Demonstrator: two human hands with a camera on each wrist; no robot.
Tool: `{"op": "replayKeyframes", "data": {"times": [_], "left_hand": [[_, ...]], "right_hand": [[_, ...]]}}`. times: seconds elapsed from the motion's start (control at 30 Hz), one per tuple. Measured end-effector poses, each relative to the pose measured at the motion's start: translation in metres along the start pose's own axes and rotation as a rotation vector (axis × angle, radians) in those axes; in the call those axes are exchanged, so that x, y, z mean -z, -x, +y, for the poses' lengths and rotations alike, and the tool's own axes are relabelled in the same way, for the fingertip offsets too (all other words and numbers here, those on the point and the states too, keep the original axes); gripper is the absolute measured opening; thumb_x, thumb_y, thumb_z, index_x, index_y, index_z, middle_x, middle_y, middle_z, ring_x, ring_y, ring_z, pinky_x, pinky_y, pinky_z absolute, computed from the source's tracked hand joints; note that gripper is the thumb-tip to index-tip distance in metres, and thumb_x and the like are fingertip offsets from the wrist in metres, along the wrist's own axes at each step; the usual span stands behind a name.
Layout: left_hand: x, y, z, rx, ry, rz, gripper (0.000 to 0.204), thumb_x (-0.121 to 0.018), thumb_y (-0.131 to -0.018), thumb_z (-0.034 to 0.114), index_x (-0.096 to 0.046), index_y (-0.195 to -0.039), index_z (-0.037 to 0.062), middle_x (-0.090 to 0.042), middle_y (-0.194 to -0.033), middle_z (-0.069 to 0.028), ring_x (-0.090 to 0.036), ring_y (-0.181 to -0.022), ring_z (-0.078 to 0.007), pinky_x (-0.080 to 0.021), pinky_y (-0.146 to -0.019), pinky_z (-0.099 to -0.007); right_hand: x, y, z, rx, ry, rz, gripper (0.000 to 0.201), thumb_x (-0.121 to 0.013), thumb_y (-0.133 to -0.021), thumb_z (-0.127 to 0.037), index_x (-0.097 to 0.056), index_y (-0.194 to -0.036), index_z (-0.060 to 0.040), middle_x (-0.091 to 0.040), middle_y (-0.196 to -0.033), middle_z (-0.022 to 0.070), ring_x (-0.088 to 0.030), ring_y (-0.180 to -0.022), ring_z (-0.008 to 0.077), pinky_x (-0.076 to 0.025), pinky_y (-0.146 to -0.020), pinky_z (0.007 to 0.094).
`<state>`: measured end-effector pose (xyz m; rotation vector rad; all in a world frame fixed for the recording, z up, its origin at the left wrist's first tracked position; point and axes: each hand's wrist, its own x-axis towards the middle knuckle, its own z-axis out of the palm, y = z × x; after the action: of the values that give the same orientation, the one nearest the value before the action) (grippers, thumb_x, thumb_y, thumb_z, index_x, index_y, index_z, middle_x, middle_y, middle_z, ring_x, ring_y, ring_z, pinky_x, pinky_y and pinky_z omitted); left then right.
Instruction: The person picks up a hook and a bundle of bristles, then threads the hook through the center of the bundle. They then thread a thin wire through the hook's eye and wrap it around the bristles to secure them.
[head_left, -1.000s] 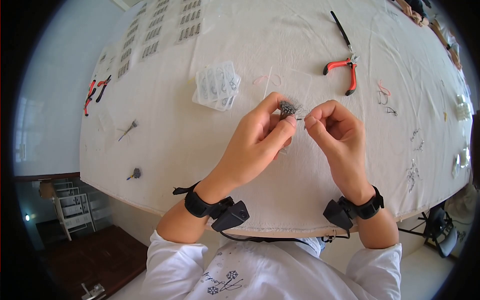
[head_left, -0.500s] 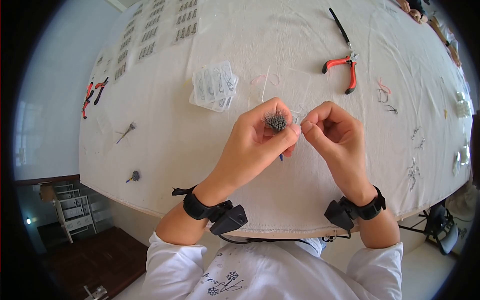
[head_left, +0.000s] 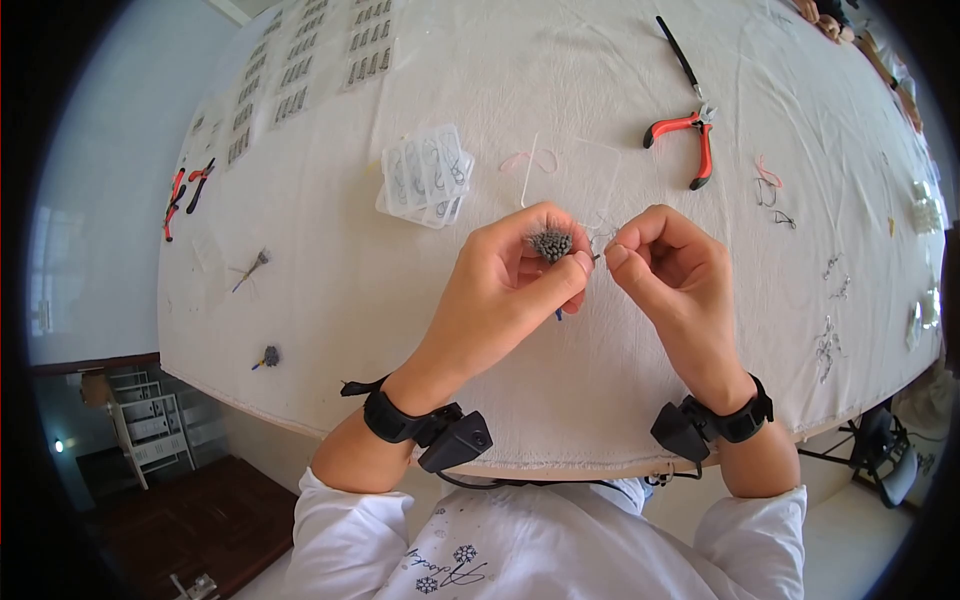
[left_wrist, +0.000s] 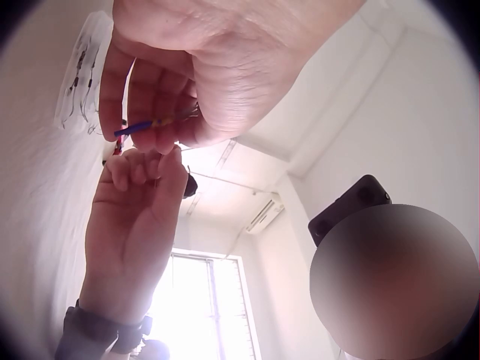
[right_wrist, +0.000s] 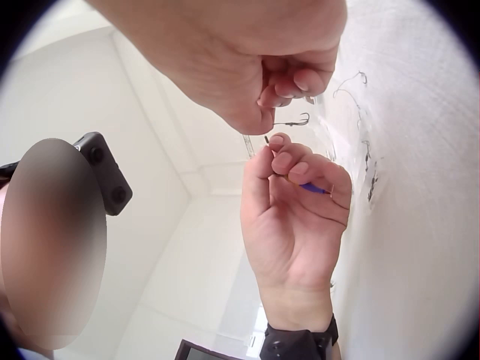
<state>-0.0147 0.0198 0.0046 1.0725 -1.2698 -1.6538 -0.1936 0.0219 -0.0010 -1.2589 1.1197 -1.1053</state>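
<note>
In the head view, my left hand point(head_left: 500, 280) grips a bundle of thin wires with dark grey tips point(head_left: 550, 243), the tips facing up. The bundle's blue end point(left_wrist: 133, 130) pokes out under the fingers in the left wrist view. By the left thumb and forefinger a small dark piece point(head_left: 596, 257) sticks out towards the right hand. My right hand point(head_left: 685, 275) pinches a small fish hook point(right_wrist: 298, 120) between thumb and forefinger, seen in the right wrist view. Both hands' fingertips are close together above the cloth.
Clear compartment boxes point(head_left: 425, 178) with hooks lie behind the left hand. Red-handled pliers point(head_left: 706, 150) and a black-handled tool point(head_left: 678, 50) are at back right. Two similar bundles point(head_left: 262, 258) lie left; rigged hooks point(head_left: 828, 350) lie right. Packaged rows point(head_left: 370, 66) sit far left.
The grey-tipped bundle has turned in my left hand, its tips now facing the camera, and shifted slightly left and down. Its blue end now shows below the hand. The right hand has barely moved.
</note>
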Motion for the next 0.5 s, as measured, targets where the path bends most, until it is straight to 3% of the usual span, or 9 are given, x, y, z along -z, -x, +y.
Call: {"op": "replayKeyframes", "data": {"times": [0.17,0.27,0.37,0.5], "left_hand": [[-0.0001,-0.0010,-0.0020,-0.005,0.016,0.000,0.007,-0.057,-0.091,0.008,-0.056,-0.094,0.0018,-0.057,-0.086,-0.0014,-0.057,-0.072,-0.0080,-0.056,-0.071,-0.0285],[-0.0035,-0.0006,-0.0045,-0.056,0.070,0.067,0.008,-0.061,-0.089,0.008,-0.057,-0.092,0.0021,-0.060,-0.082,0.0006,-0.058,-0.072,-0.0040,-0.052,-0.065,-0.0216],[-0.0035,0.0003,-0.0040,-0.067,0.072,0.110,0.010,-0.062,-0.090,0.010,-0.055,-0.090,0.0026,-0.059,-0.081,0.0006,-0.058,-0.072,-0.0031,-0.054,-0.065,-0.0219],[-0.0046,-0.0001,-0.0029,-0.116,0.055,0.148,0.007,-0.057,-0.092,0.008,-0.054,-0.089,0.0034,-0.053,-0.077,0.0002,-0.053,-0.066,-0.0066,-0.055,-0.069,-0.0302]], "right_hand": [[-0.0004,0.0003,-0.0013,0.010,-0.015,0.012,0.004,-0.066,-0.085,-0.003,-0.063,-0.085,-0.0012,-0.057,-0.074,-0.0054,-0.046,-0.066,-0.0003,-0.037,-0.058,0.0160],[-0.0002,0.0006,-0.0017,0.003,-0.009,0.011,0.004,-0.066,-0.085,-0.003,-0.063,-0.085,-0.0008,-0.058,-0.075,-0.0052,-0.047,-0.067,-0.0002,-0.038,-0.058,0.0159],[0.0003,0.0009,-0.0020,-0.019,-0.025,-0.002,0.004,-0.065,-0.085,-0.004,-0.063,-0.085,-0.0003,-0.058,-0.076,-0.0046,-0.048,-0.068,-0.0001,-0.039,-0.060,0.0159],[-0.0012,0.0038,-0.0061,-0.070,-0.086,-0.038,0.005,-0.065,-0.086,-0.004,-0.062,-0.086,0.0000,-0.060,-0.078,-0.0035,-0.051,-0.069,0.0001,-0.041,-0.061,0.0159]]}}
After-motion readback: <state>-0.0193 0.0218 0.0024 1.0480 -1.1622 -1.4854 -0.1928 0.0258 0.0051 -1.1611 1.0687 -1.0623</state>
